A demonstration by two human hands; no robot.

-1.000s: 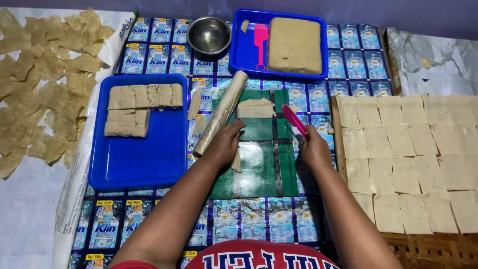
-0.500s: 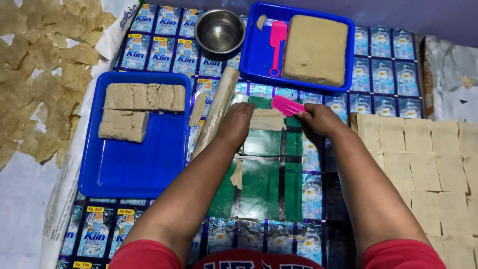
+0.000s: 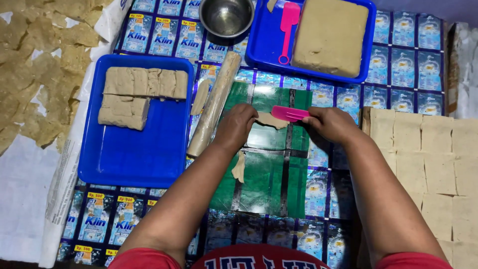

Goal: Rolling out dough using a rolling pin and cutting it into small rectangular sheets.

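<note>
Holding a flat pink plastic scraper (image 3: 290, 113) in your right hand (image 3: 331, 124), you have its fingers closed around the handle end while the blade points left, level above the green plastic work sheet (image 3: 269, 172). Your left hand (image 3: 238, 125) is curled at the other side, fingertips pinching the edge of a small thin piece of tan dough (image 3: 271, 120). That piece is pale beige, flattened and irregular in outline, lying on the upper part of the green sheet between your two hands, with the scraper's blade touching or just over its right edge. A narrow strip of the same dough (image 3: 240, 167) lies lower on the sheet, beside your left forearm. Just left of your left hand, a long wooden rolling pin (image 3: 214, 103) rests at a slant, dusted with dough. Further left, a blue rectangular plastic tray (image 3: 134, 154) carries cut blocks of dough (image 3: 144, 83). At the top, a second blue tray (image 3: 259, 45) holds a large square slab of dough (image 3: 330, 36) and another pink scraper (image 3: 288, 25), beside a round steel bowl (image 3: 226, 16). To your right lie rows of flattened square dough sheets (image 3: 423, 149).
</note>
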